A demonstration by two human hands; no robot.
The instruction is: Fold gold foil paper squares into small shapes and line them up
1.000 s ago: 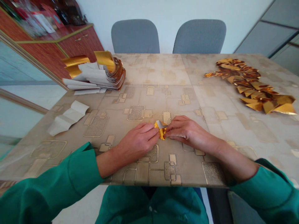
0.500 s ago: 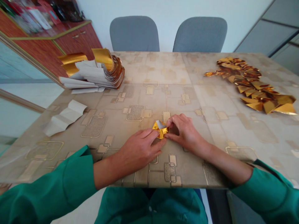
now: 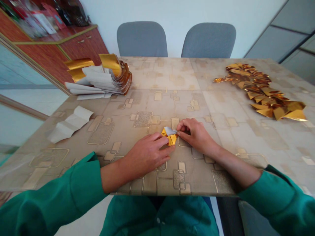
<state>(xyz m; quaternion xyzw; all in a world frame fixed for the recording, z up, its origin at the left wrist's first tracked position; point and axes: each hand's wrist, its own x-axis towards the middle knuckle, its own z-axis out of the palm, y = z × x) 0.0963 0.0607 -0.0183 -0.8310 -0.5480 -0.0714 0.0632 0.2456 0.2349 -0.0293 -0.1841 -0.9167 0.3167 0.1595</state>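
A small folded piece of gold foil paper (image 3: 172,140), with its pale underside showing at the top, is between my two hands near the front of the table. The fingers of my left hand (image 3: 150,149) grip its left side and lower edge. With thumb and forefinger, my right hand (image 3: 194,133) pinches the pale flap at its upper right. Fingertips hide part of the folds. Off to the left lies a creased sheet of paper (image 3: 72,125), pale side up.
A bent stack of gold foil sheets (image 3: 105,78) stands at the back left. Many folded gold pieces (image 3: 264,90) lie in a curving row on the right. Beyond the patterned table (image 3: 177,77) are two grey chairs (image 3: 142,39) (image 3: 209,40).
My right thumb and forefinger have shifted slightly up along the gold paper, and more of its pale flap shows, drawn toward the right. The left hand keeps its hold. The view has tilted slightly.
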